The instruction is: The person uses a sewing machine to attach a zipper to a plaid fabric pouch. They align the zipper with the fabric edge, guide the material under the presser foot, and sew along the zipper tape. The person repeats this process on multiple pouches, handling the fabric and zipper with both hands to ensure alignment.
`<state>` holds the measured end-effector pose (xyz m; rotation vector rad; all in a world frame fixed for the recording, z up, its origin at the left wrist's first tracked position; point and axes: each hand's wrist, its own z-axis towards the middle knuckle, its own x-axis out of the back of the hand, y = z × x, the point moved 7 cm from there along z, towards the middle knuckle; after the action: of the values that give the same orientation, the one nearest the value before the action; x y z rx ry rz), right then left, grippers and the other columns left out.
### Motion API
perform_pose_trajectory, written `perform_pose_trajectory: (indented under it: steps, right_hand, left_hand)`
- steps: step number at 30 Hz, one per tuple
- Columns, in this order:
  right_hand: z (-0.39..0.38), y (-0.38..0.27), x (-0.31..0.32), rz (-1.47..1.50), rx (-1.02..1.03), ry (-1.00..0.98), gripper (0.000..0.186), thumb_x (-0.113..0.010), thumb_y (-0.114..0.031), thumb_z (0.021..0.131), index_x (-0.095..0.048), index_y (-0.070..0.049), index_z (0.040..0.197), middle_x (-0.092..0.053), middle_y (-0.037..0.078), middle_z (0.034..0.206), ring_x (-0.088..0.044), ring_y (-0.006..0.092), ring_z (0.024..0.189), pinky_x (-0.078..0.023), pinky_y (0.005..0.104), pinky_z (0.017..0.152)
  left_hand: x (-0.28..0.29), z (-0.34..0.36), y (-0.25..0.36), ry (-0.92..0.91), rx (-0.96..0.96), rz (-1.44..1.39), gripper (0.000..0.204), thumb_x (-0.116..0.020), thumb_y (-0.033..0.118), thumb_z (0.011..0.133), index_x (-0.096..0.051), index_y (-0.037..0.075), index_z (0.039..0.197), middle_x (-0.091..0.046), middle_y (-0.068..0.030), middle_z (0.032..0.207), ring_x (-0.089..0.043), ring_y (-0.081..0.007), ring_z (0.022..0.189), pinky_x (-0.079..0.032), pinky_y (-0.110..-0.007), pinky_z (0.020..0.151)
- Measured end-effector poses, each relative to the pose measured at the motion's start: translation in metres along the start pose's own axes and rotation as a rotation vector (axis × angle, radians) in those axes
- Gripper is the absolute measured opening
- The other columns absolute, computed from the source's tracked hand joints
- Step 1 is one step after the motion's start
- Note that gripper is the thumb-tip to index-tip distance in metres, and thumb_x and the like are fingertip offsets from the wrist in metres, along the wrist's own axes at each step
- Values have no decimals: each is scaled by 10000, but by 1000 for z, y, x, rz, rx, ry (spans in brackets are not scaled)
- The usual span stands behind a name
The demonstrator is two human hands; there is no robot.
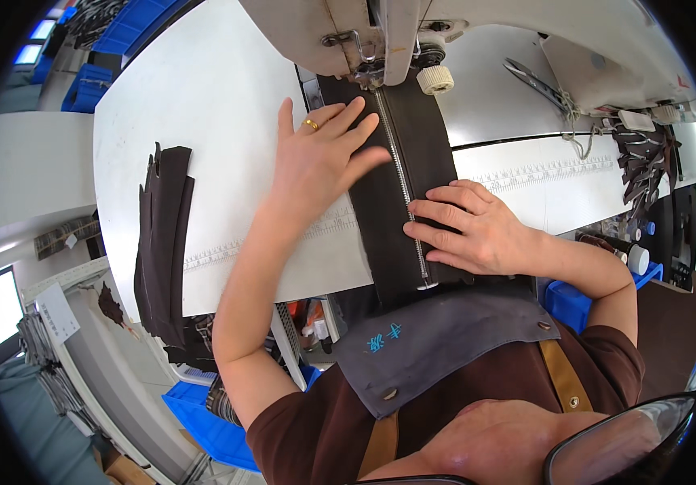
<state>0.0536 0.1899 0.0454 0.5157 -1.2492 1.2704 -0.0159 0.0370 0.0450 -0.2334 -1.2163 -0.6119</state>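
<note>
A dark fabric piece [421,137] with a long silver zipper [395,153] lies lengthwise under the needle area of a white sewing machine [307,24]. My left hand [324,153], a gold ring on one finger, is at the fabric's upper left edge with fingers spread, their tips close below the presser foot [374,81]. My right hand [465,226] rests on the fabric's right half lower down, fingers extended, the fingertips touching the zipper. The lower end of the fabric reaches the grey apron [445,339] at my body.
Dark fabric strips [162,234] lie on the left of the white table [227,145]. Scissors [538,85], string and hanging scraps [639,162] are at the right. Blue bins [202,416] stand below the table and at the upper left [85,85]. A ruler scale [542,170] runs across the tabletop.
</note>
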Motion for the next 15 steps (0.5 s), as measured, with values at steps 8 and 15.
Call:
perform_pose_trajectory:
  steps: [8, 15]
  right_hand:
    - [1, -6, -1, -10, 111, 39, 404, -685, -256, 730, -607, -65, 1078, -562, 91, 1121, -513, 250, 1029, -440, 378, 858]
    - [13, 12, 0, -53, 144, 57, 396, -599, -138, 682, -607, -52, 1069, -569, 98, 1108, -525, 250, 1000, -452, 369, 839]
  left_hand:
    - [-9, -8, 2, 72, 30, -9, 381, -676, 279, 785, -612, 97, 1113, -543, -50, 1251, -515, -205, 1103, -372, -479, 950]
    - [-4, -5, 10, 115, 15, 38, 386, -687, 225, 779, -601, 43, 1108, -553, -73, 1208, -536, -211, 1045, -428, -395, 896]
